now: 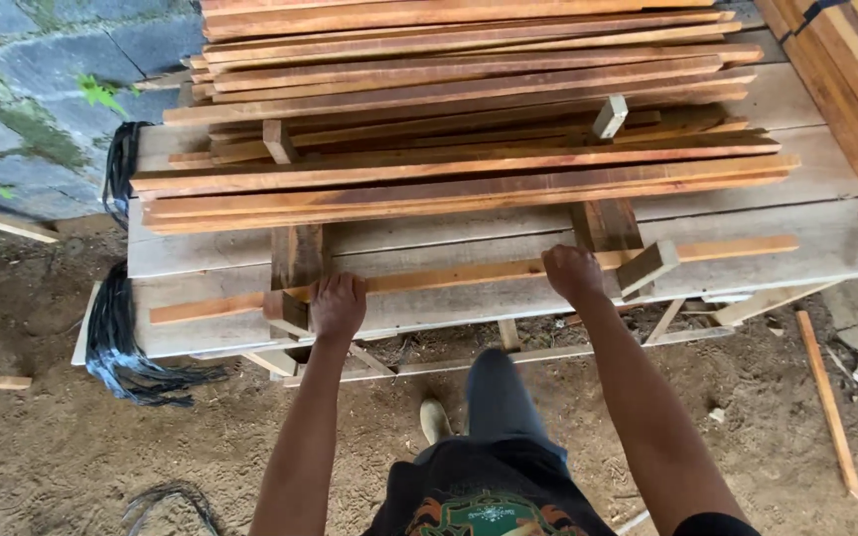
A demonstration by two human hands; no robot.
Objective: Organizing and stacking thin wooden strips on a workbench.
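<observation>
2 hands, the left hand [338,306] and right hand [572,272], grip 1 long wooden strip [449,275]; 2 black strap bundles [116,337] hang beside the worktop [846,238].

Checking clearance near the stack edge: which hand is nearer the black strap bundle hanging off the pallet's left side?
Left. The left hand grips the long thin slat toward its left end, closer to the black strap bundle. The right hand grips the same slat farther right.
</observation>
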